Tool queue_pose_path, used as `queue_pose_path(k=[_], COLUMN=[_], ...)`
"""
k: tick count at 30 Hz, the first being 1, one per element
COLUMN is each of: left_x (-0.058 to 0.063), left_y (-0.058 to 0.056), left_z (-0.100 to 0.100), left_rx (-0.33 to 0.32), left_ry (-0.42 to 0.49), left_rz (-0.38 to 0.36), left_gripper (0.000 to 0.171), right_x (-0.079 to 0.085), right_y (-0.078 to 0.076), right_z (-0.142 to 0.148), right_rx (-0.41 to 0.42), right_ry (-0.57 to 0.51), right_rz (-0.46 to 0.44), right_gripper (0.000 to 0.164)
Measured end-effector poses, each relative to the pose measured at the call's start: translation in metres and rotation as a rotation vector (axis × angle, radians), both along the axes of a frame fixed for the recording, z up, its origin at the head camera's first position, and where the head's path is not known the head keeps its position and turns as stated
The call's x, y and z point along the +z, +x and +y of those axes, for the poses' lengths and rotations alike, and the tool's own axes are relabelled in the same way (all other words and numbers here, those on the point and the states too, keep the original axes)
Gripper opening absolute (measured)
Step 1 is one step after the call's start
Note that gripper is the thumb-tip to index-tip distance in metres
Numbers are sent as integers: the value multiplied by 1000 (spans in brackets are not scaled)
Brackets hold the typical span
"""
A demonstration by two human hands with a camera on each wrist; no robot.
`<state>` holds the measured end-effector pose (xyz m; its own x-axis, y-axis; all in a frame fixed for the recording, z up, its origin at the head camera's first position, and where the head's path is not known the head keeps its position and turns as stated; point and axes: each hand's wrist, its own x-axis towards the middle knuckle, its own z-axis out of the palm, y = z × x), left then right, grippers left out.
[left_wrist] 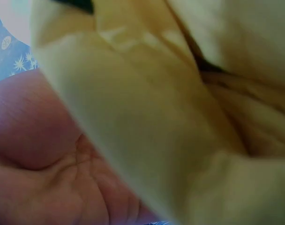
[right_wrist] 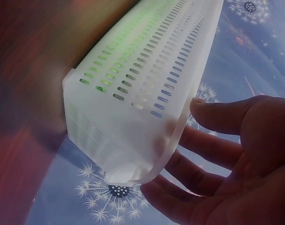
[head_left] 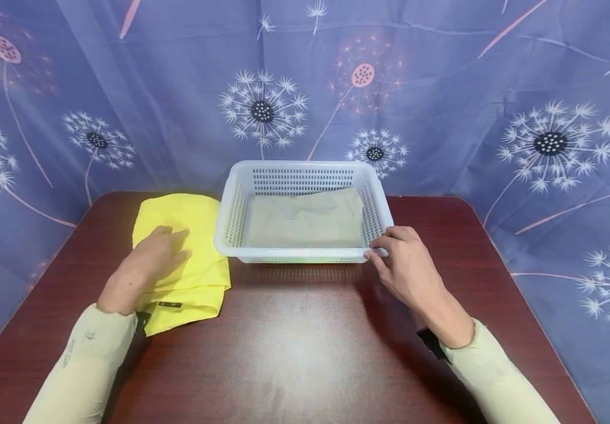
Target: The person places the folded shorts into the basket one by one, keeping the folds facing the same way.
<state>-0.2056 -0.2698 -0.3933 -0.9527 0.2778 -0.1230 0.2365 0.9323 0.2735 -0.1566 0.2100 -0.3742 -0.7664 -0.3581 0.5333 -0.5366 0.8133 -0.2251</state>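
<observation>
Left forearm (head_left: 84,365) stretched forward, and there's the left hand (head_left: 145,262), back upward, fingers loosely extended! Across on the other side, right forearm (head_left: 495,377) angling inward, right hand (head_left: 408,268) pinching between thumb and bent fingers!

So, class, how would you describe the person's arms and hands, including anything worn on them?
The left hand and right hand are bare, without gloves. The left sleeve and right sleeve are pale cream; the left has faint grey markings near its cuff. A dark piece, perhaps a strap, shows at each wrist.
</observation>
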Motion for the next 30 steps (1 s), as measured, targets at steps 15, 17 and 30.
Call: queue_pose_path(k=[15,17,30], left_x=[1,0,-1], left_y=[6,7,12], left_z=[7,8,10], left_rx=[42,50,26], left_ry=[-23,4,-21], left_rz=[0,-5,-22], left_gripper=[63,65,58], right_x=[0,0,1], right_y=[1,1,0], right_z=[1,1,1], right_rx=[6,4,13], right_ry=[4,5,3], right_rz=[14,13,7], right_gripper=[11,11,12])
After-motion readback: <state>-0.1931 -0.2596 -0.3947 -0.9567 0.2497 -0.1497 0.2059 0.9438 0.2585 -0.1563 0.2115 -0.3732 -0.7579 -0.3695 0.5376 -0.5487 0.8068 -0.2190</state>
